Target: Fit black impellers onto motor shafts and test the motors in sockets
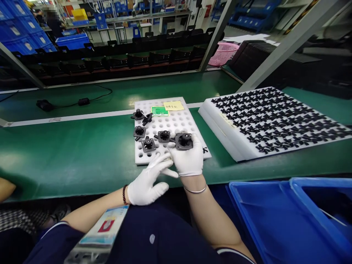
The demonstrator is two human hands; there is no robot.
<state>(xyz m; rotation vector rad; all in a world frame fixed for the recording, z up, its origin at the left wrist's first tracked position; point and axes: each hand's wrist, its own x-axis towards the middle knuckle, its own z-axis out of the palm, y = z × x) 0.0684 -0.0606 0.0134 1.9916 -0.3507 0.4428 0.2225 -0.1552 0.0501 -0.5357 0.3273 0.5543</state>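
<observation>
White gloves cover both of my hands. My right hand (189, 157) grips a black square-flanged pump housing (184, 141) above the right part of a white foam tray (192, 124) with rows of round holes. Lower and to the left, my left hand (151, 179) has its fingers stretched out and holds nothing, near the tray's front edge. Several similar black housings lie on the tray, among them one (164, 136) just left of the held one and another (148, 144) near the front. A green label (160, 111) and a yellow note (173, 106) lie toward the tray's back.
To the right, a thick white foam block (220, 124) bears rows of small black impeller-like parts. Blue bins (264, 220) stand below the green bench (68, 146) at the right. A black cable (84, 102) lies at the back left. Grey posts (220, 33) rise behind; another person's arm (6, 189) shows at left.
</observation>
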